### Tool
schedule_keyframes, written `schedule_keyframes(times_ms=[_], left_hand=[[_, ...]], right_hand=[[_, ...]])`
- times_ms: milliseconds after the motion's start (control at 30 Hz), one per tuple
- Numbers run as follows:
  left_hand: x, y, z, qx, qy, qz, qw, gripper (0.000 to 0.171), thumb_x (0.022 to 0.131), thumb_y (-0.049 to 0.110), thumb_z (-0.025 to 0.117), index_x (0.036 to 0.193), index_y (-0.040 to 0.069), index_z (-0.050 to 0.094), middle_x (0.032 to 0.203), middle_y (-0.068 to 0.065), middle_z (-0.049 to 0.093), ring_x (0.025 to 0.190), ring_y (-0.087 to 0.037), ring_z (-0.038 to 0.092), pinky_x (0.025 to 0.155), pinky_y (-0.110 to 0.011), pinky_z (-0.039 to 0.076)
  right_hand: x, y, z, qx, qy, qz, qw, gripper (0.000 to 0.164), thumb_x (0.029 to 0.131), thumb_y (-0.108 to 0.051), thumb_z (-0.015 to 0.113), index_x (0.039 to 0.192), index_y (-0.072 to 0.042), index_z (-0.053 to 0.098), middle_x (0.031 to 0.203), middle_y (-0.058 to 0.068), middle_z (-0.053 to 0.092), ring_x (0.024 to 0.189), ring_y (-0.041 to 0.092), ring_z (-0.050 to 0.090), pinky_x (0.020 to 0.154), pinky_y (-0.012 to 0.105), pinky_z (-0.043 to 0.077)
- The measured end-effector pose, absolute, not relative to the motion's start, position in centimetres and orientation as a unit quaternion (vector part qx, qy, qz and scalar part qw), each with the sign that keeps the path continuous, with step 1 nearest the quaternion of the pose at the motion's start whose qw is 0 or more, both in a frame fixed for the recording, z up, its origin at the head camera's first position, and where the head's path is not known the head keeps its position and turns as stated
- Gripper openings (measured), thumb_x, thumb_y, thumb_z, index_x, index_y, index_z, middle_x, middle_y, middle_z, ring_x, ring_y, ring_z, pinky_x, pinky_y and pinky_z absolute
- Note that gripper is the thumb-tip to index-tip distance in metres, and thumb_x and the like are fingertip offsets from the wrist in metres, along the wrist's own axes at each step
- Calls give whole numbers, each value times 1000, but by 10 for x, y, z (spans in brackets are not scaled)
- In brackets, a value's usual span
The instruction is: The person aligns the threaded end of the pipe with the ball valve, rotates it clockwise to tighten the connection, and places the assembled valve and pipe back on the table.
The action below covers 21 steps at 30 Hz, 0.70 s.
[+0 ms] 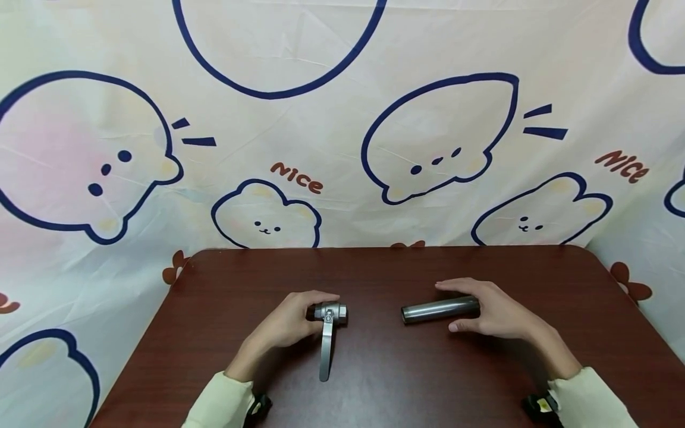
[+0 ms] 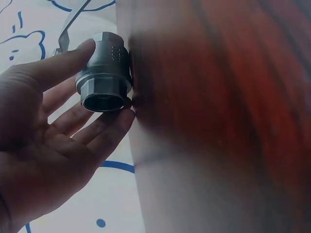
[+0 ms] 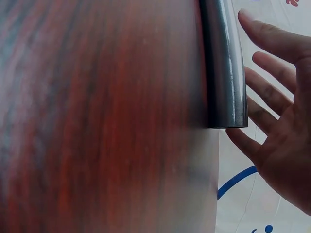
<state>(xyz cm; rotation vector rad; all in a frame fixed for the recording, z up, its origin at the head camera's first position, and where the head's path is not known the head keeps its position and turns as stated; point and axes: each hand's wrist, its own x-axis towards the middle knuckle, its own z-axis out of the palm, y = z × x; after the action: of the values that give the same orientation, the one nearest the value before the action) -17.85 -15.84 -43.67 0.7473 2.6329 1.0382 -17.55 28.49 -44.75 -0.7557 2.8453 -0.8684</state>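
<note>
Left of the table's middle lies a metal ball valve (image 1: pixel 330 311), its lever handle (image 1: pixel 326 351) pointing toward the person. My left hand (image 1: pixel 291 321) grips the valve body from the left. In the left wrist view the thumb lies along one side of the valve (image 2: pixel 104 68), fingers around the other, and its hexagonal open end shows. To the right, a smooth dark metal pipe (image 1: pixel 439 310) lies on its side. My right hand (image 1: pixel 495 312) is spread around the pipe's right end. In the right wrist view, its thumb and fingers stand apart beside the pipe (image 3: pixel 227 73).
Both objects lie on a dark reddish-brown wooden table (image 1: pixel 374 356) with rounded far corners. A pale cloth (image 1: pixel 342 137) printed with blue-outlined cartoon animals hangs behind and beside it. A dark strap device (image 1: pixel 259 407) sits at the left wrist, another (image 1: pixel 540 406) at the right.
</note>
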Motion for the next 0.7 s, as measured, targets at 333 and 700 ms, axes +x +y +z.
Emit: schedule_keyframes(times_ms=[333, 700], left_hand=[[-177, -158, -437, 244, 904, 337, 96, 52, 89, -9, 73, 137, 10, 73, 130, -7, 76, 96, -19, 60, 78, -26, 48], [-179, -157, -434, 253, 903, 336, 85, 52, 84, -15, 71, 130, 7, 76, 124, -6, 78, 93, -17, 60, 78, -26, 49]], right_hand=[[-178, 285, -453, -257, 923, -281, 54, 65, 85, -33, 93, 145, -28, 67, 142, -7, 70, 124, 17, 66, 105, 39, 56], [-186, 283, -451, -283, 923, -254, 54, 50, 87, -13, 89, 134, -26, 75, 127, -8, 75, 109, 6, 63, 91, 29, 55]])
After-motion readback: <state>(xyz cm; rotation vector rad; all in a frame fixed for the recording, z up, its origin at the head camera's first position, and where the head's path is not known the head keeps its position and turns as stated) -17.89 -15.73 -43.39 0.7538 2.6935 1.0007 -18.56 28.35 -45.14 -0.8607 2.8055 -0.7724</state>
